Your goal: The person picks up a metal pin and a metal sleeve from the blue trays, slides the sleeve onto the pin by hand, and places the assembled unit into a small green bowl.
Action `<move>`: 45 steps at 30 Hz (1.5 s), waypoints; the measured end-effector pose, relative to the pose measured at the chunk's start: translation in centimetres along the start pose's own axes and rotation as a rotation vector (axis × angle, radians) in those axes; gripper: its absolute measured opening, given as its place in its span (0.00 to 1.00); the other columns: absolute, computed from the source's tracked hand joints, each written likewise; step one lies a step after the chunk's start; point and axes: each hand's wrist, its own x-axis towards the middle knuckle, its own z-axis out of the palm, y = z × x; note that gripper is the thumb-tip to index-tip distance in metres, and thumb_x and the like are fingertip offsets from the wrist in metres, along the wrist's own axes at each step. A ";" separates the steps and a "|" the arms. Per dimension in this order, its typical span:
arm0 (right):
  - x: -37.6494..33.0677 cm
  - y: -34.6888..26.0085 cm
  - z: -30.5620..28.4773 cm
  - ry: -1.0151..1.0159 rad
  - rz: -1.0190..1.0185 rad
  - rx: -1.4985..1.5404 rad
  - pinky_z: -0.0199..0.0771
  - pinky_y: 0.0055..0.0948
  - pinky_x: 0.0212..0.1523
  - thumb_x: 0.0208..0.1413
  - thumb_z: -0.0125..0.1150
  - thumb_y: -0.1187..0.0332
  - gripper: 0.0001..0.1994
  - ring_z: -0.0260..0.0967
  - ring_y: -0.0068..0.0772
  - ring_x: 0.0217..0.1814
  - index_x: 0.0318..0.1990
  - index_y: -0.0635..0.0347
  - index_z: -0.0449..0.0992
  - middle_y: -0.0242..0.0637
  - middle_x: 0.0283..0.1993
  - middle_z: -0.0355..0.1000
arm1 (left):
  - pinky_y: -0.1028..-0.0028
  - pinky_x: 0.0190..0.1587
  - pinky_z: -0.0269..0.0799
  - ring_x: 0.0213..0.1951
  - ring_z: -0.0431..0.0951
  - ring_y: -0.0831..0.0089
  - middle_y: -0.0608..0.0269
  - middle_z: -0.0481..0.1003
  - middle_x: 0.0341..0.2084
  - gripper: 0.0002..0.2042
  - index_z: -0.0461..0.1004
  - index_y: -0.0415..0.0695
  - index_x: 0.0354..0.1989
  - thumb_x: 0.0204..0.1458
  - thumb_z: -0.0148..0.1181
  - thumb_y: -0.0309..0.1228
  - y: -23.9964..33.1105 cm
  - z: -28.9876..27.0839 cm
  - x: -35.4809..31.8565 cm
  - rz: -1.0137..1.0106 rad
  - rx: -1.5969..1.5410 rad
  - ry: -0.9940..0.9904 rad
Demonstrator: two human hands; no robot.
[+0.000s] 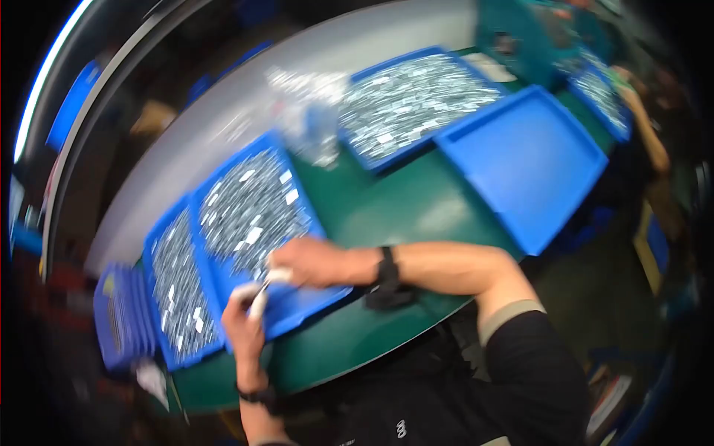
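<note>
My left hand [242,328], with white covers on its fingertips, is closed in a pinch on a small thin metal piece [264,285]. Close against it, my right hand [311,262] is closed too, a white cover showing on a fingertip. What the right fingers hold is blurred and partly hidden. Both hands are over the near part of a blue tray [316,306] that has a heap of small shiny metal pieces [249,201] in its far part. A second blue tray [212,351] of such pieces adjoins it on the left.
On the green table [357,201] a third filled blue tray [364,165] stands farther back, beside a crumpled clear plastic bag [309,111]. A blue tray [528,175] juts over the right edge. Stacked blue trays [123,316] are at far left. Another person's arm [647,126] reaches toward a tray at far right.
</note>
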 end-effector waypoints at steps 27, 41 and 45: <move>2.6 -3.0 3.0 0.044 0.137 0.302 0.77 0.33 0.39 0.64 0.64 0.68 0.08 0.79 0.30 0.36 0.43 0.64 0.79 0.39 0.34 0.82 | 0.59 0.41 0.74 0.37 0.78 0.52 0.54 0.77 0.32 0.10 0.80 0.41 0.38 0.50 0.73 0.30 0.1 -4.8 0.6 0.242 0.829 -0.130; 2.8 -3.2 3.1 0.032 0.097 0.195 0.77 0.37 0.37 0.63 0.66 0.65 0.10 0.80 0.39 0.33 0.40 0.65 0.78 0.45 0.32 0.80 | 0.75 0.43 0.75 0.36 0.79 0.77 0.63 0.81 0.34 0.07 0.78 0.38 0.42 0.57 0.68 0.23 -0.8 -6.1 -1.0 -0.028 0.314 0.111; 2.7 -3.5 2.8 0.032 0.100 0.162 0.77 0.38 0.36 0.62 0.67 0.65 0.11 0.79 0.42 0.33 0.39 0.65 0.79 0.46 0.32 0.80 | 0.75 0.45 0.76 0.37 0.79 0.77 0.64 0.81 0.35 0.07 0.77 0.38 0.42 0.58 0.68 0.23 -0.3 -5.8 -1.1 0.034 0.279 0.115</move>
